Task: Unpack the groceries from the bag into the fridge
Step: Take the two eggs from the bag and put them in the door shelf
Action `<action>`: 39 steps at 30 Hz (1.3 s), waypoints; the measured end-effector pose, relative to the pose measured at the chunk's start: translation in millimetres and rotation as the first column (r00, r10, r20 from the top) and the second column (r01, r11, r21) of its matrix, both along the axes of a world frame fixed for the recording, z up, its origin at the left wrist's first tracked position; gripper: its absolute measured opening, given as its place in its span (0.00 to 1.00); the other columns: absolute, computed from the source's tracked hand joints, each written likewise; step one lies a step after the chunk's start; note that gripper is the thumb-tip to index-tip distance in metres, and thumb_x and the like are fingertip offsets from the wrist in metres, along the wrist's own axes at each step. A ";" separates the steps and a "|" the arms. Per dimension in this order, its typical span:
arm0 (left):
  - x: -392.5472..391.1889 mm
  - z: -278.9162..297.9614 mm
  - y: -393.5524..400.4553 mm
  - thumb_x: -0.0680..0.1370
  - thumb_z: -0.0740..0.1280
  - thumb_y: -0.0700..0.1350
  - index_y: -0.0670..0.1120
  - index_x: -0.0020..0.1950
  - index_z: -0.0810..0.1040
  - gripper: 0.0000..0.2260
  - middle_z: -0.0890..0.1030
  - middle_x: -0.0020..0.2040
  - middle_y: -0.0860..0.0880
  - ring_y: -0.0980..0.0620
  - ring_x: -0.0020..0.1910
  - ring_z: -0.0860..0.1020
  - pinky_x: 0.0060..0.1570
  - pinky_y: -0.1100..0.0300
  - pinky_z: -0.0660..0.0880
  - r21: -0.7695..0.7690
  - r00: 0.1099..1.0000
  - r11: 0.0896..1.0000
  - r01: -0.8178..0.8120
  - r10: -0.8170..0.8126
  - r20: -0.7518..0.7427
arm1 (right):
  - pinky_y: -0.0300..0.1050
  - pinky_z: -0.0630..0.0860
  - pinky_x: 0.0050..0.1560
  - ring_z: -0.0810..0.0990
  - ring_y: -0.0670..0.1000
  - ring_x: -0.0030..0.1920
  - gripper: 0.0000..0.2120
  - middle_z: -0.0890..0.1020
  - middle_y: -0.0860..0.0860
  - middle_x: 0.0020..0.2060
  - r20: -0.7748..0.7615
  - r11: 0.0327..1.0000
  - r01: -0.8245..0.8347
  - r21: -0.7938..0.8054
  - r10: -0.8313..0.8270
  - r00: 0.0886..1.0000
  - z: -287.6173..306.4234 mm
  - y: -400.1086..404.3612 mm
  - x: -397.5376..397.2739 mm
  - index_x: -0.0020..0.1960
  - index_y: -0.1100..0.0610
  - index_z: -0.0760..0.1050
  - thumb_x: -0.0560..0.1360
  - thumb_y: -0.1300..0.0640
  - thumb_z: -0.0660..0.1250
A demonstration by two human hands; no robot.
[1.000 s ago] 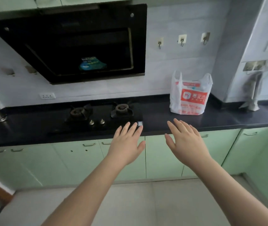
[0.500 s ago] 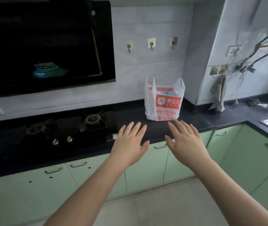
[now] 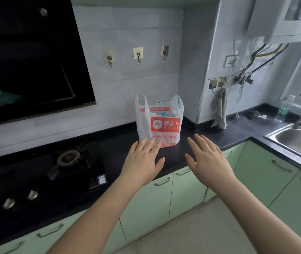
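A white plastic bag (image 3: pixel 159 121) with an orange panel is shown standing upright on the black countertop (image 3: pixel 219 136), against the tiled wall, between the gas hob (image 3: pixel 41 173) and the sink (image 3: pixel 300 140). The left hand (image 3: pixel 142 162) and right hand (image 3: pixel 210 160) are extended palms-down toward it, fingers straight and spread, nothing held. 2 handles stand up from the bag's top.
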State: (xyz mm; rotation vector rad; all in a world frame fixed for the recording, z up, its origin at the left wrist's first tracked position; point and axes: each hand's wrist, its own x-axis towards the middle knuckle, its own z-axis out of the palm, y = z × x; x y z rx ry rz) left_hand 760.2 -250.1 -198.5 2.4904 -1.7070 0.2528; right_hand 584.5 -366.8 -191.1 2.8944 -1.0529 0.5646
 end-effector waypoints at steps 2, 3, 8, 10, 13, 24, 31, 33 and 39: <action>5.5 -1.5 -27.7 0.83 0.47 0.60 0.51 0.81 0.47 0.28 0.51 0.81 0.49 0.48 0.79 0.46 0.76 0.49 0.43 0.018 1.000 1.000 0.008 -0.008 0.006 | 0.48 0.51 0.74 0.55 0.53 0.76 0.28 0.60 0.53 0.76 0.007 1.000 0.009 -0.003 -0.009 1.000 -2.9 -24.7 3.3 0.77 0.53 0.57 0.80 0.43 0.54; 8.3 -1.9 -42.5 0.83 0.47 0.60 0.51 0.81 0.47 0.28 0.50 0.81 0.49 0.48 0.80 0.45 0.76 0.49 0.43 0.019 1.000 1.000 0.007 -0.007 0.007 | 0.49 0.52 0.74 0.56 0.54 0.76 0.28 0.61 0.53 0.76 0.014 1.000 0.012 -0.007 -0.012 1.000 -4.1 -37.4 5.3 0.76 0.53 0.58 0.80 0.44 0.55; 16.9 -1.4 -112.4 0.83 0.48 0.60 0.52 0.80 0.49 0.28 0.52 0.81 0.50 0.49 0.80 0.47 0.76 0.49 0.43 0.021 1.000 1.000 0.006 -0.006 -0.001 | 0.53 0.54 0.75 0.58 0.55 0.76 0.27 0.63 0.53 0.75 0.012 1.000 -0.006 0.008 0.006 1.000 -7.9 -100.8 14.1 0.76 0.53 0.59 0.80 0.43 0.55; 20.1 1.1 -134.6 0.83 0.47 0.59 0.51 0.80 0.48 0.27 0.51 0.81 0.50 0.50 0.80 0.47 0.76 0.48 0.44 0.043 1.000 0.999 0.003 -0.003 0.000 | 0.53 0.54 0.75 0.59 0.55 0.75 0.27 0.63 0.54 0.75 0.017 1.000 -0.020 0.012 0.020 1.000 -8.1 -125.1 17.7 0.76 0.53 0.60 0.80 0.43 0.54; 26.3 4.6 -163.9 0.83 0.48 0.59 0.51 0.81 0.46 0.28 0.49 0.81 0.51 0.52 0.80 0.45 0.76 0.49 0.43 0.056 1.000 0.998 -0.013 0.014 -0.014 | 0.52 0.52 0.75 0.59 0.55 0.75 0.28 0.63 0.53 0.75 0.016 0.999 -0.036 0.008 0.035 0.999 -5.9 -161.4 26.7 0.76 0.53 0.60 0.79 0.41 0.49; 80.4 -14.5 -232.4 0.82 0.48 0.61 0.52 0.80 0.46 0.29 0.46 0.81 0.50 0.49 0.79 0.40 0.75 0.46 0.37 0.087 0.996 0.992 -0.091 0.090 0.017 | 0.51 0.50 0.75 0.55 0.53 0.77 0.29 0.60 0.51 0.77 -0.032 0.987 -0.154 0.052 0.156 0.987 -23.3 -237.1 103.6 0.77 0.50 0.55 0.80 0.39 0.48; 147.8 -29.0 -276.1 0.83 0.48 0.59 0.50 0.81 0.49 0.28 0.47 0.81 0.49 0.48 0.80 0.44 0.76 0.49 0.44 0.027 0.997 0.998 -0.060 0.061 -0.043 | 0.52 0.52 0.74 0.57 0.55 0.76 0.27 0.60 0.53 0.76 -0.085 0.985 -0.169 0.020 0.170 0.982 -31.4 -272.7 176.1 0.76 0.52 0.59 0.80 0.43 0.50; 167.4 -30.5 -290.0 0.83 0.48 0.58 0.50 0.80 0.50 0.27 0.49 0.81 0.49 0.48 0.80 0.46 0.76 0.50 0.44 0.007 0.997 0.999 -0.050 0.050 -0.058 | 0.52 0.53 0.74 0.58 0.56 0.76 0.27 0.61 0.54 0.76 -0.087 0.984 -0.174 0.023 0.175 0.981 -32.5 -282.2 195.1 0.76 0.53 0.60 0.80 0.45 0.55; 220.0 -40.6 -332.2 0.83 0.50 0.58 0.51 0.81 0.47 0.28 0.49 0.81 0.49 0.48 0.80 0.45 0.74 0.52 0.41 0.047 0.997 0.999 0.023 -0.020 -0.075 | 0.50 0.50 0.75 0.53 0.54 0.77 0.28 0.57 0.53 0.77 -0.085 0.987 -0.132 0.094 0.140 0.986 -48.4 -307.1 238.9 0.77 0.53 0.55 0.80 0.45 0.54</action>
